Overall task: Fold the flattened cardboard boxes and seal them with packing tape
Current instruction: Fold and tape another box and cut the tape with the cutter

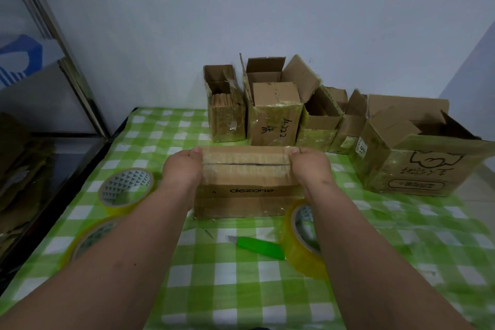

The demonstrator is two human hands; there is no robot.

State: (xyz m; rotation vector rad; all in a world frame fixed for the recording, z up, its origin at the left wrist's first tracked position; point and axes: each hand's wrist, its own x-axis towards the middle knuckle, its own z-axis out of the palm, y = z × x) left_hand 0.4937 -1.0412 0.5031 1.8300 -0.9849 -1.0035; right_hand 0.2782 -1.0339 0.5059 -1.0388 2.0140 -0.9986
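A folded cardboard box (pixel 246 193) printed "dezone" stands in the middle of the green checked table (pixel 241 276). Its top flaps are closed, with a dark seam running across and glossy tape over it. My left hand (pixel 183 167) grips the box's left end, thumb on top. My right hand (pixel 310 166) grips the right end the same way. A yellow tape roll (pixel 124 187) lies flat to the left. A second roll (pixel 88 238) is partly hidden under my left forearm. A third roll (pixel 302 244) stands on edge by my right forearm.
A green utility knife (pixel 257 245) lies in front of the box. Several opened, taped cardboard boxes (pixel 273 112) line the wall at the back, the largest (pixel 417 158) at the right. A metal-framed shelf (pixel 53 104) with flattened cardboard borders the left edge.
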